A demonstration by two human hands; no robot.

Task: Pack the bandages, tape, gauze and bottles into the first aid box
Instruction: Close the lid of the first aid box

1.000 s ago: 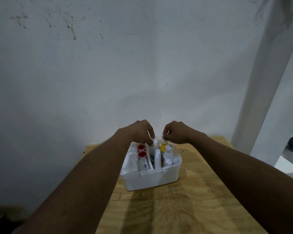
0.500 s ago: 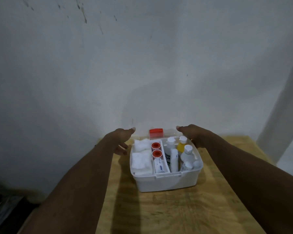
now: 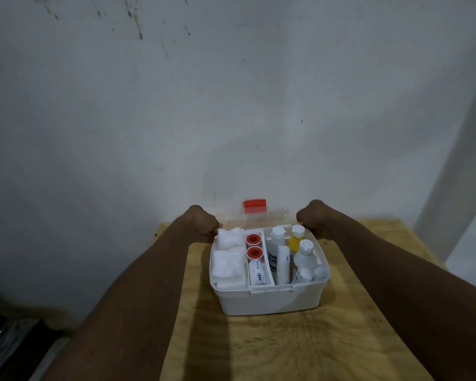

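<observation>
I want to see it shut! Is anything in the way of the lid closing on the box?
Nothing visible lies across the top of the box. The lid stands open behind it. The back bottles have caps near rim height, so they might brush the lid.

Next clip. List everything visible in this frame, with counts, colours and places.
first aid box: one, white, centre of table
lid: one, clear with red latch, open, behind box
gauze: several pads, white, left compartment
tape rolls: two, white with red cores, middle compartment, far end
printed packet: one, white, middle compartment, near end
bottles: one yellow, at least two white, right compartment
rolled bandage: one, white, right compartment
table: one, light wood, under box
wall: grey-white, behind
left hand: grips lid's left end
right hand: grips lid's right end
</observation>
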